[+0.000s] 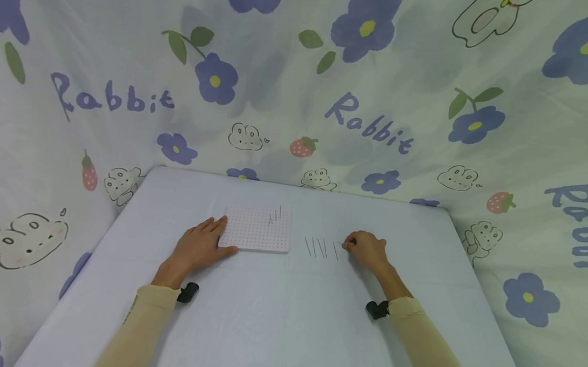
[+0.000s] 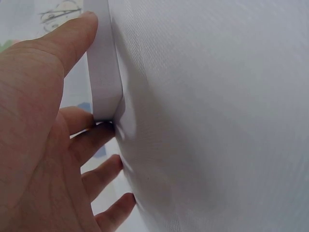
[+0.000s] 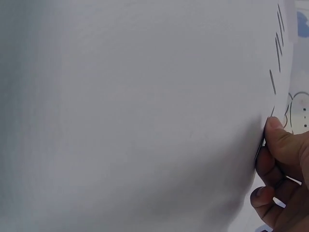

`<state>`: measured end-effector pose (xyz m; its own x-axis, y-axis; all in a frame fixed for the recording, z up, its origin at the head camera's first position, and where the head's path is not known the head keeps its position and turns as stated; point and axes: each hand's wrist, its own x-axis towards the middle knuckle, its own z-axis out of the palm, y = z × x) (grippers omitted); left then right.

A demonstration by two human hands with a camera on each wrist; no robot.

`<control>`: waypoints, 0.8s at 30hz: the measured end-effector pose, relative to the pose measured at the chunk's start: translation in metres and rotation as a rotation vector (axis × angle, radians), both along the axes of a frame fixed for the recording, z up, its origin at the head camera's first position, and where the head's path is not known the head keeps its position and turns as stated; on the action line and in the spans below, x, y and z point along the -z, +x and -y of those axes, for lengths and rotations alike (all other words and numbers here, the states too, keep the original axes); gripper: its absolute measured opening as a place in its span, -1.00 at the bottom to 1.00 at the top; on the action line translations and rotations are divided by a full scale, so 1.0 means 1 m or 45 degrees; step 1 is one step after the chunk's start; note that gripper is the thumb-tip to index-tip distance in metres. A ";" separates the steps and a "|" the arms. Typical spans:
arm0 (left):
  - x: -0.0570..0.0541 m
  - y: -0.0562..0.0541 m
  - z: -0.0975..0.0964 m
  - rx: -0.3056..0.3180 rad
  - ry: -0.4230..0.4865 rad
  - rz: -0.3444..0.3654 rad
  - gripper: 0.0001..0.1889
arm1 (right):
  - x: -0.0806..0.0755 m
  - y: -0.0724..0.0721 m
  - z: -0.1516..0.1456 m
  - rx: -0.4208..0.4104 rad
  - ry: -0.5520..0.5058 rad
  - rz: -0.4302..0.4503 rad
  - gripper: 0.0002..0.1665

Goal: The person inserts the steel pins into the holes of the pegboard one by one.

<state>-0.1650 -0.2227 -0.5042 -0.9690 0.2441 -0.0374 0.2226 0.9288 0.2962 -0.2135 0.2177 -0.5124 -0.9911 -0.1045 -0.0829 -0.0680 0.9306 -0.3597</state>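
A white pegboard [image 1: 253, 230] dotted with rows of small holes lies on the table. Several thin dark sticks [image 1: 275, 215] stand in its upper right part. My left hand [image 1: 199, 245] rests at the board's left front corner, fingers spread along the left side and the thumb by the front edge; the left wrist view shows the board's side wall [image 2: 104, 72] between them. To the right of the board, my right hand [image 1: 367, 250] pinches a thin dark stick [image 3: 272, 111] between thumb and fingertips, low against the tabletop; most of it is hidden by the fingers.
Between the board and my right hand lies a row of several loose thin dark sticks [image 1: 321, 248], roughly parallel. A white cloth covers the table [image 1: 289, 324]. Behind and beside it hangs a patterned curtain [image 1: 277, 96] with flowers and rabbits.
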 end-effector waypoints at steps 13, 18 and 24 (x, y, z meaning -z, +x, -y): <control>0.004 0.001 0.000 -0.006 -0.007 0.000 0.02 | 0.000 0.000 0.005 -0.055 0.069 -0.016 -0.86; 0.004 0.000 0.000 -0.006 -0.008 0.008 0.02 | -0.003 0.000 0.007 -0.059 0.057 -0.035 -0.84; 0.003 0.001 0.000 -0.006 -0.018 0.011 0.01 | -0.016 -0.004 0.015 -0.073 0.050 -0.094 -0.82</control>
